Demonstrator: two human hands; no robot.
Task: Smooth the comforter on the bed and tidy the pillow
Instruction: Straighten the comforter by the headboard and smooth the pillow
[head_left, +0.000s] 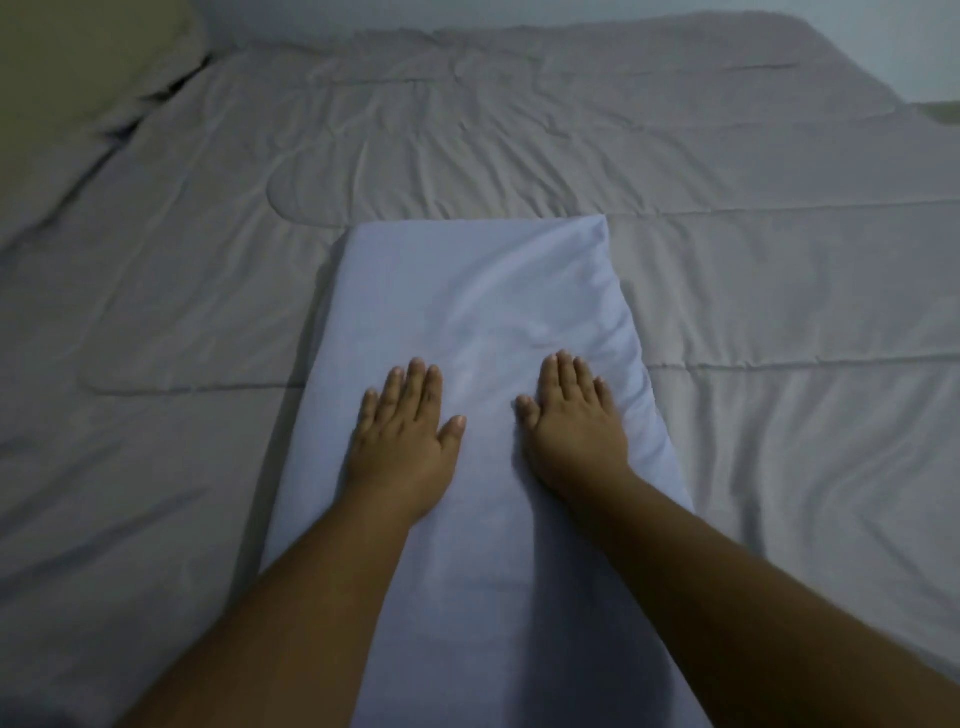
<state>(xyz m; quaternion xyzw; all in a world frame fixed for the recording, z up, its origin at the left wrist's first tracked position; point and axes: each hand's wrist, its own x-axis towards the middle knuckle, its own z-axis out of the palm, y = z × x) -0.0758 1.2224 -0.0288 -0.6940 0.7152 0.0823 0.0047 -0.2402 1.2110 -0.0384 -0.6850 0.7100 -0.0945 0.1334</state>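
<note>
A pale blue-white pillow (478, 291) lies lengthwise on the grey quilted comforter (519, 145), running from the bottom of the view up to the middle. My left hand (402, 436) rests flat on the pillow's left half, palm down, fingers together and stretched. My right hand (571, 421) lies flat on the right half, near the pillow's right edge, pressing a small dent. Neither hand holds anything. The comforter covers the whole bed and shows many shallow wrinkles.
An olive-green pillow or cushion (78, 57) sits at the far left corner, partly tucked against bunched comforter. A pale wall (519, 13) runs behind the bed. The comforter's right edge (893, 98) drops off at the far right.
</note>
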